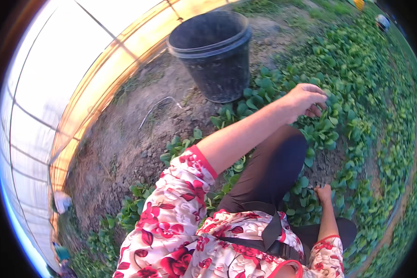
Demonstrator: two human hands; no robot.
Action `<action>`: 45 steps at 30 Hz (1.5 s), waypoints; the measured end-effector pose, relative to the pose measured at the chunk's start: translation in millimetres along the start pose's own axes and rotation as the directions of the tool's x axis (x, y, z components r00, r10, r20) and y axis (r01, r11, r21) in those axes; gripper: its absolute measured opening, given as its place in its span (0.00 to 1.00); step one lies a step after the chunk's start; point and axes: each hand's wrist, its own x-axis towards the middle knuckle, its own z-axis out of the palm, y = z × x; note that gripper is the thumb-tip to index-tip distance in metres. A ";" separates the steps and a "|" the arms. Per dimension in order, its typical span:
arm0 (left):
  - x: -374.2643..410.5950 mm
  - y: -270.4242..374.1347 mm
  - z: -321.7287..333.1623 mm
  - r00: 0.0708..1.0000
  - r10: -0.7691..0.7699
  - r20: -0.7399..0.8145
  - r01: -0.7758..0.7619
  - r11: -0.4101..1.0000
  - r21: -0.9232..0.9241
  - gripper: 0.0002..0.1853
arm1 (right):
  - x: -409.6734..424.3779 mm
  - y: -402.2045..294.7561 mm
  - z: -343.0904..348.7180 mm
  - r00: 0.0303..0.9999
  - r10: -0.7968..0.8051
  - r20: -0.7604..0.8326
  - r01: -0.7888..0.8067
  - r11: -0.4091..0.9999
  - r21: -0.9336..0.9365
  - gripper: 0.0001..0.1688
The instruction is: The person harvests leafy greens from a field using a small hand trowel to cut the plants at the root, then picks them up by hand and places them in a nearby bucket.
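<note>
My left hand [308, 101] reaches over low, leafy green plants [328, 133], its fingers loosely bent and apart, with nothing visible in them. The fingertips are close to the leaves; whether they touch cannot be told. Lower down, my right hand [324, 193] is closed near the ground beside bare soil [325, 161]. A small greyish object [311, 187], perhaps part of a tool, sticks out from its fist toward the leaves. My bent knee in dark trousers lies between the two hands.
A large black plastic bucket [217, 69] stands on soil at the bed's edge, beyond my left forearm. A bent pale wire or cord [156, 107] lies on the dirt. Plastic greenhouse sheeting [90, 81] curves along the left. Rows of leafy plants [396, 149] fill the right.
</note>
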 end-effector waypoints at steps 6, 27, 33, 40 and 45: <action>142.3 -89.9 23.3 0.771 -0.550 0.321 0.367 0.796 0.482 0.15 | -5.1 -15.9 -31.4 0.979 0.184 0.087 -0.186 0.983 0.007 0.16; 1.0 -384.8 6.5 0.589 -0.683 0.432 -0.459 0.157 0.874 0.16 | -60.6 3.1 -13.5 0.990 0.102 0.102 -0.102 0.995 -0.008 0.17; 11.2 -388.0 15.9 0.626 -0.682 0.378 -0.370 0.167 0.914 0.15 | -76.7 2.9 -6.7 0.995 0.080 0.063 -0.080 0.997 -0.007 0.15; 32.8 -417.9 -8.8 0.757 -0.649 0.077 0.073 0.200 0.977 0.20 | -100.8 5.4 9.9 0.980 0.121 0.160 -0.111 0.991 -0.075 0.17; 36.1 -403.8 12.7 0.691 -0.721 0.055 -0.038 0.040 0.998 0.31 | -105.1 8.4 19.2 0.982 0.153 0.110 -0.155 0.988 0.008 0.18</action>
